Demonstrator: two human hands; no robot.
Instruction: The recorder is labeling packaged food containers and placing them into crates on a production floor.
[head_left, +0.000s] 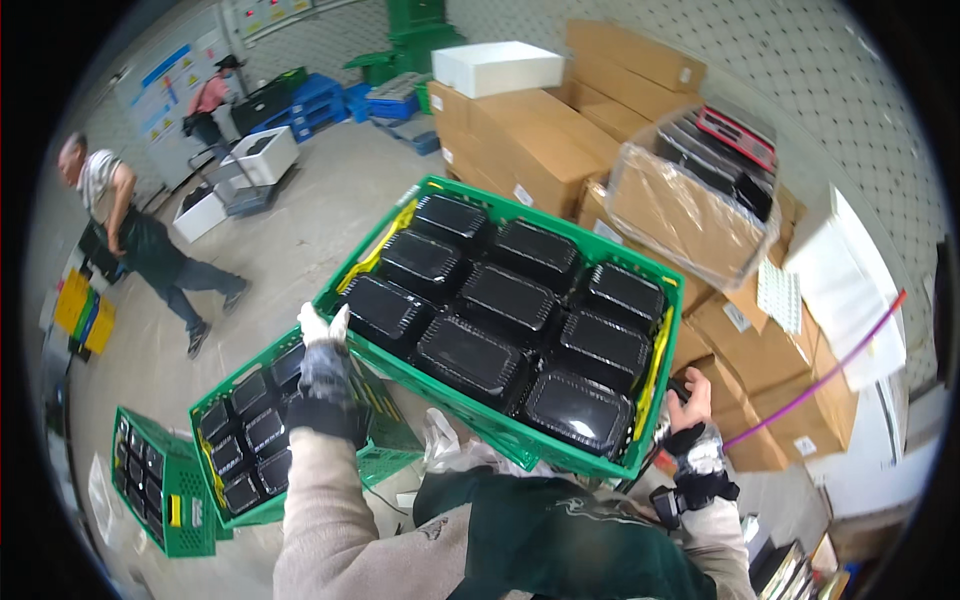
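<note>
In front of me is a green plastic crate (480, 420) with yellow handles, filled with several black plastic containers (510, 296) under clear lids. My left hand (324, 324), in a whitish glove, grips the crate's near-left corner. Just off the crate's right end is my right hand (691, 401), its fingers bent beside a small dark object. Whether that hand holds the object or touches the crate, I cannot tell. The crate's underside and whatever supports it are hidden.
Stacked green crates (169, 517) of similar containers stand at lower left. Cardboard boxes (525, 135) pile up beyond and right of the crate, with a red-edged device (739, 139) on top. A person (142, 202) walks at left; another person (214, 101) stands farther back near white foam boxes (262, 157).
</note>
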